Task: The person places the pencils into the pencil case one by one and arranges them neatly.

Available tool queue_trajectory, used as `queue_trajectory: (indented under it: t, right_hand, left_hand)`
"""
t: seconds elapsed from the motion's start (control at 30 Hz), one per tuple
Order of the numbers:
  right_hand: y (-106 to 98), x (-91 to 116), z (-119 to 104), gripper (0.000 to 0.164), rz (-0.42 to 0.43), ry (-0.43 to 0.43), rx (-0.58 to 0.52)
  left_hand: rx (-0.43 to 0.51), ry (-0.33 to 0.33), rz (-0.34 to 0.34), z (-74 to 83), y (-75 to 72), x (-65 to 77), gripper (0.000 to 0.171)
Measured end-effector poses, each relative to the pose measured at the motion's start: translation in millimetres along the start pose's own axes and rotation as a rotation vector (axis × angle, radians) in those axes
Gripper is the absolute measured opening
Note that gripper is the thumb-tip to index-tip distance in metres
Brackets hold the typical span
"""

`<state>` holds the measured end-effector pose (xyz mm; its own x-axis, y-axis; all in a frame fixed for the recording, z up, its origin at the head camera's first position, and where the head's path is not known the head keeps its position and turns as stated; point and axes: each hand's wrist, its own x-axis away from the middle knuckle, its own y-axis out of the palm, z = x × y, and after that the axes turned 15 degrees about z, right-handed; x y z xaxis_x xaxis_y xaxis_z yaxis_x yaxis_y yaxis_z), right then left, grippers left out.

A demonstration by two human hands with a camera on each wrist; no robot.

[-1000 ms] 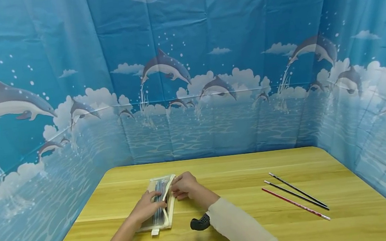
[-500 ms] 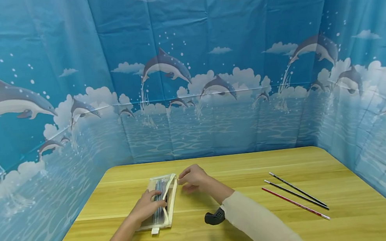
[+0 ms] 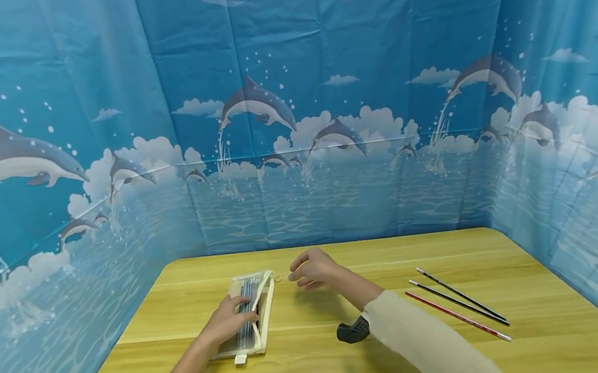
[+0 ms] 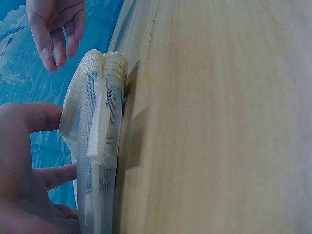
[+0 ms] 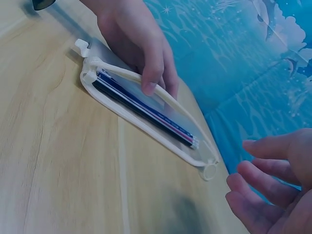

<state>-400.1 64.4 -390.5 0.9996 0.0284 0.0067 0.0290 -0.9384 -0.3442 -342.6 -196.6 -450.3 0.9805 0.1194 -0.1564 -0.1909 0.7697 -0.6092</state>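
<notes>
A clear pencil case [image 3: 267, 326] with a cream zipper edge lies at the left of the table, its mouth unzipped. Inside, several dark pencils [image 5: 141, 108] show through the gap. My left hand [image 3: 228, 321] lies across the case and holds its upper zipper edge between thumb and fingers; the fingertips are partly hidden in the right wrist view. The case's ring pull [image 5: 208, 171] hangs at the far corner. To the right of the case, apart from it, my right hand [image 3: 315, 270] hovers over the table with loosely bent fingers, holding nothing.
Three loose pencils lie on the right of the table: a red one [image 3: 457, 316] and two black ones, including the middle black pencil [image 3: 459, 301]. A blue dolphin-print curtain [image 3: 333, 195] borders the wooden table [image 3: 360, 356] at the back and sides.
My right hand has drawn away from the case's zipper corner, moving right, and its fingers have loosened. My left hand and the case have stayed in place.
</notes>
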Motion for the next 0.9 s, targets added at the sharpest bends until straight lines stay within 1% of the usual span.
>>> queue_trajectory:
  t: [0.2,0.37,0.53,0.9]
  right_hand:
    - [-18,2,-1,0.026,-0.009,-0.033,0.05]
    - [-33,3,-1,0.026,-0.019,-0.056,0.068]
    - [-49,3,-1,0.028,-0.026,-0.088,0.084]
    - [-84,3,9,0.032,-0.014,-0.087,0.136]
  left_hand:
    - [0.004,-0.006,0.0,0.4,0.0,0.9,0.061]
    - [-0.004,-0.014,-0.004,0.9,-0.2,1.3,0.062]
    - [-0.013,-0.006,-0.008,0.1,-0.7,-1.0,0.062]
    - [-0.02,-0.004,-0.012,0.1,-1.4,-4.2,0.064]
